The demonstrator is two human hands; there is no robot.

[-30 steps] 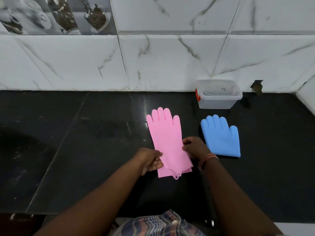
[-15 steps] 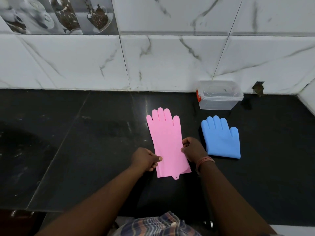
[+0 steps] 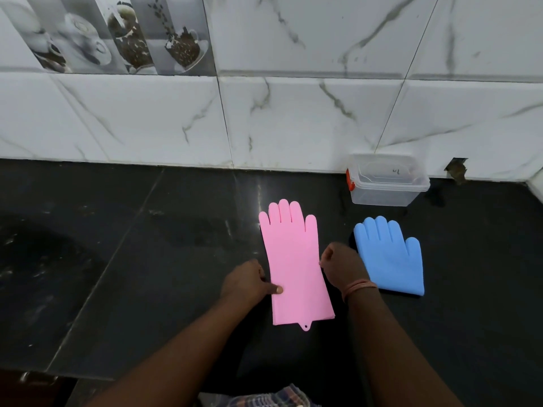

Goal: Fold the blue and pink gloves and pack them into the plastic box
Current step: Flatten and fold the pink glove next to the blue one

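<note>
A pink glove point(image 3: 293, 259) lies flat on the black counter, fingers pointing to the wall, its cuff with a small tab nearest me. My left hand point(image 3: 249, 282) pinches the glove's left edge, thumb on top. My right hand point(image 3: 342, 267) grips its right edge with curled fingers. To the right lies the blue glove point(image 3: 388, 257), shorter, apparently folded in half, untouched. The clear plastic box point(image 3: 386, 182) with an orange clasp stands against the wall behind the blue glove, its lid on.
The black stone counter point(image 3: 147, 259) stretches wide to the left. A white marble-tile wall point(image 3: 293, 118) runs along the back. The counter's front edge is near my body at the lower left.
Both hands slid up from the cuff along the pink glove's sides toward its middle. The glove now lies flatter and straighter. Blue glove and box have not moved.
</note>
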